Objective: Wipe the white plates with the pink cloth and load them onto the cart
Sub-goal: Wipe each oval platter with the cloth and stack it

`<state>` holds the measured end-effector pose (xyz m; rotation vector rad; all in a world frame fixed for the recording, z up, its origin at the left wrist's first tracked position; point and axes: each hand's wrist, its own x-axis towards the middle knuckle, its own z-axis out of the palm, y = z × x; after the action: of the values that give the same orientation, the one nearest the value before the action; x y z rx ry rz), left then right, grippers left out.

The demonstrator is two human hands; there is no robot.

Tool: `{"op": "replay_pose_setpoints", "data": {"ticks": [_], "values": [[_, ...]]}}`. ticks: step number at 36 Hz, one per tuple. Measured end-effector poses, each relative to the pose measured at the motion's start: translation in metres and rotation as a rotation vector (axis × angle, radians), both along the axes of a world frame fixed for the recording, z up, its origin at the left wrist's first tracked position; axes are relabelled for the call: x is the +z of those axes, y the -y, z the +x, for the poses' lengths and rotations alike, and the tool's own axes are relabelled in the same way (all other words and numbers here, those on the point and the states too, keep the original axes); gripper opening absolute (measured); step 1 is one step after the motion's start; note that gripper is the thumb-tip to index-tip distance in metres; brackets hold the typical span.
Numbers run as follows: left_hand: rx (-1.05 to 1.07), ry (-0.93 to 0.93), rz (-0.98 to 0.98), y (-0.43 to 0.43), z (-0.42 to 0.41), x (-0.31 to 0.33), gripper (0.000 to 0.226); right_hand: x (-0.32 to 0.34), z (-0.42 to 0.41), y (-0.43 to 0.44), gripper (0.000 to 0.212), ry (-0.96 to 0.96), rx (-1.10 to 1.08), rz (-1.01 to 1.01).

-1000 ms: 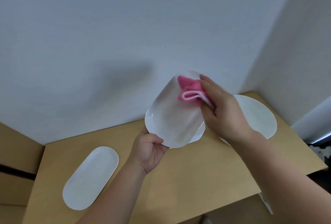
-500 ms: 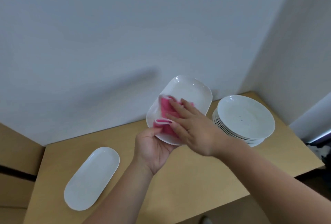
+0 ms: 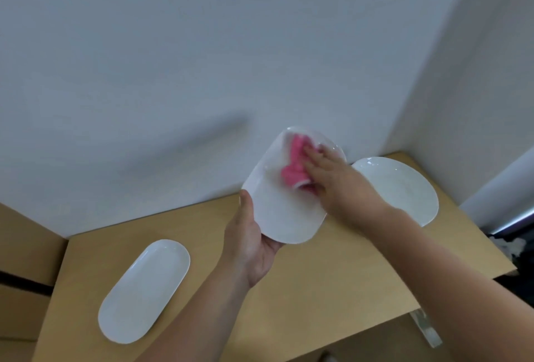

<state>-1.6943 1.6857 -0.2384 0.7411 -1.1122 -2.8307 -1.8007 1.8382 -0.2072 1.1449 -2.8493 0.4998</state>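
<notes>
My left hand (image 3: 251,249) grips the lower left edge of a white oblong plate (image 3: 277,211) and holds it tilted above the wooden table (image 3: 318,289). My right hand (image 3: 338,185) presses the crumpled pink cloth (image 3: 293,165) flat against the plate's upper part, fingers stretched over it. A stack of round white plates (image 3: 404,188) stands at the back right of the table, partly hidden by my right wrist. Another white oval plate (image 3: 144,289) lies on the table's front left. No cart is in view.
White walls meet in a corner behind the table. Brown cardboard boxes (image 3: 23,275) stand to the left of it. The table's right edge drops off beside a dark area (image 3: 508,249) on the floor.
My right hand has slid the pink cloth from the plate's lower left up to its upper end. The plate is tipped more upright and covers part of the round stack.
</notes>
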Motion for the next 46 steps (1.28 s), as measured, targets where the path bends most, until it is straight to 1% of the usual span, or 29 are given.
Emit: {"op": "replay_pose_setpoints", "data": {"ticks": [2,4,6,8,10,13,16,19,22,24,27,29,31,34,37,39,42,44,46], "values": [[-0.029,0.018,-0.026,-0.002,0.004,-0.002,0.050,0.000,-0.016,-0.005,0.053,-0.012,-0.089,0.053],[-0.031,0.010,-0.024,-0.002,0.005,-0.002,0.051,-0.001,-0.020,-0.003,0.052,-0.049,-0.094,0.050],[-0.030,-0.007,-0.019,0.001,0.004,0.000,0.052,-0.001,-0.016,0.004,0.052,-0.088,-0.105,-0.005],[-0.053,-0.025,-0.025,0.003,0.004,0.003,0.056,-0.002,-0.011,0.013,0.049,-0.048,-0.099,-0.096],[-0.085,-0.042,-0.047,0.002,0.004,0.005,0.065,-0.003,-0.005,0.024,0.047,0.032,-0.067,-0.158],[-0.109,-0.088,-0.061,0.002,0.005,0.005,0.072,-0.012,0.002,0.035,0.047,0.046,-0.019,-0.164],[-0.153,-0.151,-0.077,0.004,0.004,0.005,0.074,-0.015,0.014,0.042,0.049,0.067,0.037,-0.171],[-0.161,-0.199,-0.054,0.004,-0.002,0.005,0.069,-0.015,0.038,0.049,0.047,0.026,0.147,-0.190],[-0.059,-0.190,0.090,0.006,-0.007,0.001,0.066,-0.015,0.061,0.054,0.044,0.033,0.190,-0.232],[-0.018,-0.186,0.156,0.008,-0.007,-0.004,0.071,-0.014,0.065,0.050,0.043,0.088,0.210,-0.263],[0.005,-0.152,0.217,0.011,-0.005,-0.007,0.081,-0.011,0.064,0.040,0.042,0.183,0.284,-0.254],[0.018,-0.122,0.211,0.011,-0.005,-0.004,0.080,-0.008,0.062,0.035,0.040,0.191,0.341,-0.250],[0.005,-0.096,0.155,0.009,-0.006,0.001,0.079,-0.006,0.060,0.030,0.041,0.169,0.365,-0.241],[-0.049,-0.069,0.072,0.004,-0.006,0.005,0.083,-0.006,0.056,0.022,0.041,0.052,0.337,-0.200],[-0.029,-0.058,0.051,0.003,-0.006,0.006,0.081,-0.007,0.056,0.018,0.041,-0.064,0.273,-0.127],[0.002,-0.062,0.046,0.002,-0.006,0.009,0.079,-0.009,0.054,0.018,0.048,-0.100,0.225,-0.108],[0.034,-0.058,0.038,0.002,-0.005,0.011,0.071,-0.011,0.047,0.019,0.045,-0.143,0.133,-0.125],[0.035,-0.026,0.010,0.003,-0.002,0.010,0.063,-0.010,0.036,0.017,0.050,-0.161,0.049,-0.133],[0.015,-0.002,-0.017,0.004,0.002,0.008,0.060,-0.005,0.021,0.013,0.053,-0.180,-0.041,-0.096]]}}
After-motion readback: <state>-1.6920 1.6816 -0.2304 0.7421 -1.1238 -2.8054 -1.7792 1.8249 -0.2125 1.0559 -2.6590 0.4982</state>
